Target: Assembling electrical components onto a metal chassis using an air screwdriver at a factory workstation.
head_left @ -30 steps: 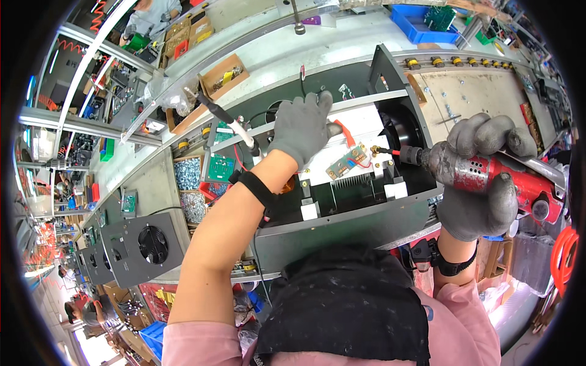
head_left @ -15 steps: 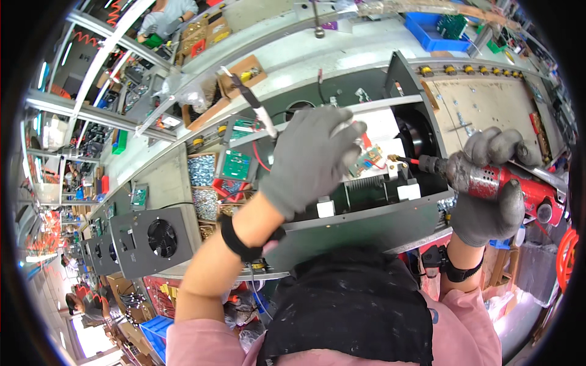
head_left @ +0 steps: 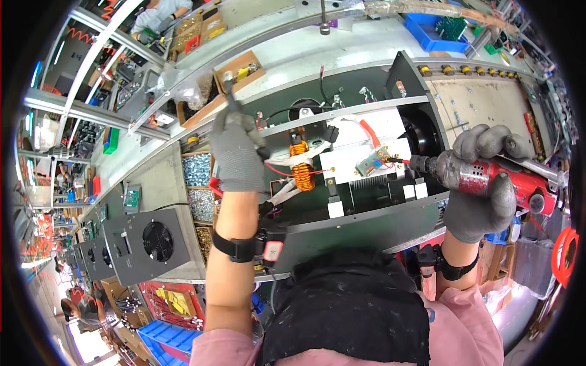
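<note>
My left hand (head_left: 238,149), in a grey glove, is closed at the left end of the dark metal case (head_left: 360,232). A cable with a dark sleeve (head_left: 231,100) sticks out past its fingers; the fingers are partly blurred. My right hand (head_left: 479,207), gloved too, grips a red power driver (head_left: 491,180) at the case's right end. The driver's bit points left, at a small circuit board (head_left: 372,163) on a white plate (head_left: 348,165); whether it touches a screw there I cannot tell. A copper coil (head_left: 301,165) with white-sleeved wires sits inside the case.
Bins of small metal fasteners (head_left: 198,171) stand left of the case. Beyond them lie dark panels with fans (head_left: 160,239). A cardboard box (head_left: 247,67) and a blue bin (head_left: 427,36) are at the back. A tool (head_left: 324,27) hangs overhead. Another person (head_left: 162,18) works far left.
My left hand has moved left from over the middle of the case to the cable, uncovering the coil. My right hand and the driver have shifted only slightly.
</note>
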### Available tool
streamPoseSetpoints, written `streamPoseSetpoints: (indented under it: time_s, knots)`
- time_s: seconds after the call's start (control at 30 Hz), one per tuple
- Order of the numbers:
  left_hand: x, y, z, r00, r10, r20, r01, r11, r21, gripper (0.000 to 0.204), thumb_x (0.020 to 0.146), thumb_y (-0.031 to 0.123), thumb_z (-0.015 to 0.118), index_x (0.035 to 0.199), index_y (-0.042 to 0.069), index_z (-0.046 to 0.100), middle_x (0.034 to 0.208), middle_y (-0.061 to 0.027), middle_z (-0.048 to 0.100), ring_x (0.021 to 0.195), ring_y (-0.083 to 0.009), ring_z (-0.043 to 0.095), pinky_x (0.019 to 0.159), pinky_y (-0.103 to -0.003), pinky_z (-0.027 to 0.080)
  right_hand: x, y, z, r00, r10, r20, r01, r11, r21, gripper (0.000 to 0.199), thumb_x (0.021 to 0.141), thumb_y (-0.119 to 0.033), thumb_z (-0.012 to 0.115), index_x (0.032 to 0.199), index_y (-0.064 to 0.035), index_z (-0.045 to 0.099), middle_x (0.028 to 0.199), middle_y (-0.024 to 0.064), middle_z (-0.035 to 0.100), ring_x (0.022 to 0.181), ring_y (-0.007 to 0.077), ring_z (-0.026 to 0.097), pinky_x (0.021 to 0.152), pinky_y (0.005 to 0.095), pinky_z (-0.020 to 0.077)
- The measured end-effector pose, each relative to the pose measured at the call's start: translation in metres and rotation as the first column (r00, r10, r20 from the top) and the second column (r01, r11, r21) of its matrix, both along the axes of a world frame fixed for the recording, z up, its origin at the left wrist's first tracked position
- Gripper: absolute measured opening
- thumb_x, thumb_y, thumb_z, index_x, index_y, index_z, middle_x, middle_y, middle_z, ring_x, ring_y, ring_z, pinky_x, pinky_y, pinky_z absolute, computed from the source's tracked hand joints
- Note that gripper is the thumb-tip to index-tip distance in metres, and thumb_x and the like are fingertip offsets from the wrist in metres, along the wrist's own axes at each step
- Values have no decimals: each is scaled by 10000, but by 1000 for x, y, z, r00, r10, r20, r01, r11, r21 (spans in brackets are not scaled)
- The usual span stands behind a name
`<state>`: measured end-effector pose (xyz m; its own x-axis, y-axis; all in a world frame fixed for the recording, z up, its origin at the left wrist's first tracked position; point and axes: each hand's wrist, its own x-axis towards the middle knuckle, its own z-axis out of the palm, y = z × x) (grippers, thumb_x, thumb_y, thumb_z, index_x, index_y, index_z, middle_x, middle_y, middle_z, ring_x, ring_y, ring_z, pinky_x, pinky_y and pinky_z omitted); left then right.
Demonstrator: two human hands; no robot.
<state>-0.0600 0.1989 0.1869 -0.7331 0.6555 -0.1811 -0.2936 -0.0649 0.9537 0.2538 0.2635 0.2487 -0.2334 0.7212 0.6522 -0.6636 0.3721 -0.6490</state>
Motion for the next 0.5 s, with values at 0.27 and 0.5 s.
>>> streamPoseSetpoints:
  time_s: [0.27,0.5]
  knots:
    - [35,22,12,245,-298,-923,227,943,-244,120,868,173,572,953,112,631,905,-132,607,819,-294,618,716,-388,478,-8,23,-23,996,-73,44,79,987,-141,407,835,-216,604,1197,-70,489,959,123,539,803,230,506,652,363,470]
    - [57,50,12,-504,-559,-658,294,605,-740,144,720,201,676,859,197,710,881,-12,544,938,-187,549,862,-351,386,-8,32,-33,987,-96,129,122,969,-213,420,823,-251,598,1199,-97,492,948,90,418,843,231,415,566,367,471]
